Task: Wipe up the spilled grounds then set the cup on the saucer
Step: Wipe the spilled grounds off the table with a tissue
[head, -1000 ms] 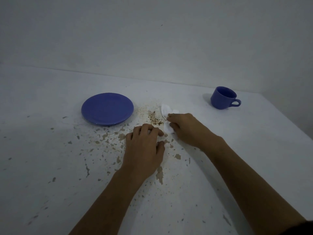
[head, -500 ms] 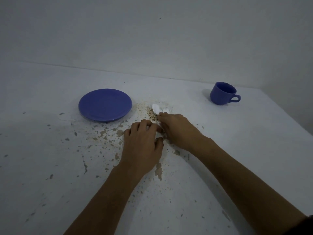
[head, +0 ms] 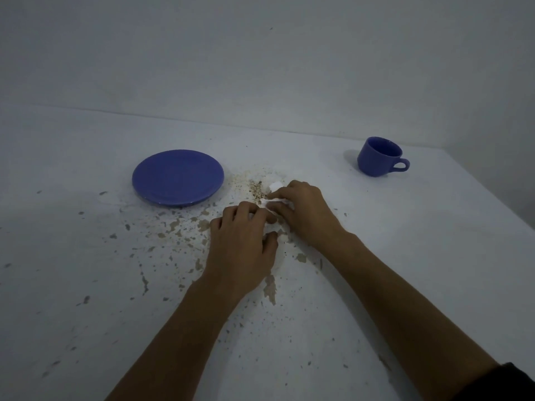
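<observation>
- One saucer (head: 178,177), one cup (head: 379,156), one small white tissue (head: 275,188), one patch of spilled grounds (head: 257,190), two bare hands.
- The right hand (head: 304,211) lies palm down with its fingers closed on the crumpled tissue, pressing it to the white table (head: 434,241); a corner of tissue pokes out past the fingertips.
- The left hand (head: 243,247) rests just beside the right one, fingers curled, thumb and forefinger touching the tissue's near edge; whether it truly pinches it, I cannot tell.
- The grounds are a dark brown, grainy heap right at the right hand's fingertips, with finer specks scattered beyond.
- The saucer is deep blue, round and bare, beyond and left of the left hand.
- The cup is the same blue, upright, handle pointing right, well apart from the right hand, far to its right.
- The table's paint is chipped in brownish flecks around both hands.
</observation>
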Motion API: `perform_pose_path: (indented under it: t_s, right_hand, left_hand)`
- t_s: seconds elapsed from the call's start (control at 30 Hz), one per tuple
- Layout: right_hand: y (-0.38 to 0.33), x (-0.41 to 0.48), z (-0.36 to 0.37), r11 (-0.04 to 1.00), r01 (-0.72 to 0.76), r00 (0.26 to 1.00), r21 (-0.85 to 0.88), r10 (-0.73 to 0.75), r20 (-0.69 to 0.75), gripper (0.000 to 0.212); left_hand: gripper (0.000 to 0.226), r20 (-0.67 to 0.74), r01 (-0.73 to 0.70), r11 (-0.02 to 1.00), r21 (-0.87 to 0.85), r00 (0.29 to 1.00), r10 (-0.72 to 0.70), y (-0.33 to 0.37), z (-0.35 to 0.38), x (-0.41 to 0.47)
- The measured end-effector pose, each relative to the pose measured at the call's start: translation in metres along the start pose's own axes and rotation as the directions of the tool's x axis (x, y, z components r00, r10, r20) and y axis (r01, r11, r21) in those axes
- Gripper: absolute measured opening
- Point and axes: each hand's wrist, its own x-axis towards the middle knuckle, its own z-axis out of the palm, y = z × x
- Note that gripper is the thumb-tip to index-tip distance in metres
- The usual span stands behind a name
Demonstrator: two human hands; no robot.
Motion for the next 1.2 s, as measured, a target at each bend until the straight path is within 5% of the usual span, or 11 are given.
perform_pose_path:
  t_s: [0.1, 0.23, 0.43, 0.57, 0.73, 0.9, 1.07, 1.2]
  right_hand:
    - [0.013, 0.007, 0.001, 0.984, -0.071, 0.997, -0.166, 0.062, -0.055, 0.023]
    - [0.019, 0.022, 0.0, 0.973, -0.173, 0.984, -0.153, 0.164, -0.068, 0.024]
    - [0.009, -0.001, -0.007, 0.979, 0.16, 0.985, -0.127, -0.15, 0.085, 0.03]
    - [0.02, 0.016, -0.006, 0.978, 0.013, 0.999, -0.21, -0.006, 0.038, 0.032]
    - [-0.013, 0.009, 0.005, 0.964, 0.239, 0.966, -0.121, -0.223, 0.129, 0.012]
    - [0.004, 0.022, 0.006, 0.987, 0.07, 0.998, -0.143, -0.068, 0.019, 0.028]
    - [-0.007, 0.019, 0.004, 0.957, 0.271, 0.954, -0.1, -0.254, 0.156, 0.02]
    - [0.014, 0.029, 0.002, 0.969, 0.118, 0.992, -0.217, -0.104, 0.076, 0.029]
  left_hand:
    - [0.026, 0.001, -0.007, 1.0, -0.021, 1.0, 0.007, 0.0, -0.001, -0.001]
    - [0.027, 0.011, -0.005, 1.0, -0.024, 1.0, 0.006, 0.001, -0.002, 0.0]
    - [0.027, 0.006, -0.005, 1.0, -0.019, 1.0, 0.005, 0.001, -0.003, -0.001]
    - [0.028, 0.027, 0.0, 1.0, -0.016, 1.0, 0.001, 0.002, -0.003, -0.001]
    - [0.029, 0.041, 0.02, 1.0, 0.002, 0.999, -0.02, 0.0, -0.004, 0.002]
    - [0.027, -0.008, 0.098, 0.995, 0.013, 0.995, -0.098, 0.001, -0.009, -0.001]
    - [0.025, -0.024, 0.174, 0.983, 0.051, 0.985, -0.173, -0.003, -0.009, 0.002]
    - [0.025, -0.045, 0.167, 0.986, 0.028, 0.985, -0.165, -0.005, -0.011, 0.002]
